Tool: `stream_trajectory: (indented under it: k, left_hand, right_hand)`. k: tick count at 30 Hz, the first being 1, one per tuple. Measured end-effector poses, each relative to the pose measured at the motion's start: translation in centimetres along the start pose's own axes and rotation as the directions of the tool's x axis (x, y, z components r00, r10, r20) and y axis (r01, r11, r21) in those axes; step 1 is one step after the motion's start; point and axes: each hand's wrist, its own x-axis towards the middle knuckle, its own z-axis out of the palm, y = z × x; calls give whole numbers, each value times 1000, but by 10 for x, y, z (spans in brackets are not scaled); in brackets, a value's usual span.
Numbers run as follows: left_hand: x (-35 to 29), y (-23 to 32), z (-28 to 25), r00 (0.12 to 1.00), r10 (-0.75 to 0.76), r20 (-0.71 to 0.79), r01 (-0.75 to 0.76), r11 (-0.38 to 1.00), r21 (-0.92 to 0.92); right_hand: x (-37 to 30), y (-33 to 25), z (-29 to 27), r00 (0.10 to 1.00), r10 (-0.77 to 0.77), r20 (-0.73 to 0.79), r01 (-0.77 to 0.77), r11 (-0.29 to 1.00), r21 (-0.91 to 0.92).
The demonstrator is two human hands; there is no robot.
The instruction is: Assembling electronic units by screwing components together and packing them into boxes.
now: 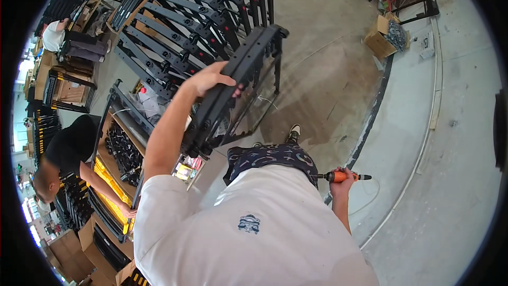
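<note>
My left hand (pixel 210 78) is wrapped round the upper bar of a black metal frame (pixel 250 50), which stands tilted on the floor ahead and to the left of me. Its thinner rails run down beside my legs. Low at my right side, my right hand (pixel 344 181) grips an orange and black power screwdriver (pixel 335 176). The tool's thin bit points left, toward my shorts, well apart from the frame.
Many similar black frames (pixel 182 18) stand in a row beyond. At left, a co-worker (pixel 74 140) bends over a yellow and black frame (pixel 108 182) by a carton of black parts (pixel 124 151). An open cardboard box (pixel 380 39) sits at far right.
</note>
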Motion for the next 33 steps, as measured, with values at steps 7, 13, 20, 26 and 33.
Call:
stream_trajectory:
  k: [7, 13, 20, 26, 33]
  left_hand:
    - [-16, 39, 31, 807, 464, -365, 290, 226, 930]
    - [63, 48, 37, 728, 618, -296, 219, 199, 955]
    - [141, 139, -23, 457, 678, -575, 57, 623, 780]
    - [233, 198, -140, 342, 306, -889, -584, 810, 55]
    - [310, 242, -293, 52, 72, -996, -73, 995, 68]
  right_hand:
    - [59, -17, 22, 996, 55, 69, -58, 997, 51]
    - [113, -51, 60, 998, 43, 40, -47, 994, 95]
    - [146, -108, 98, 997, 5, 82, -13, 994, 106]
    - [187, -131, 117, 998, -9, 61, 3, 995, 104]
    - [227, -154, 191, 1000, 9, 16, -11, 997, 80]
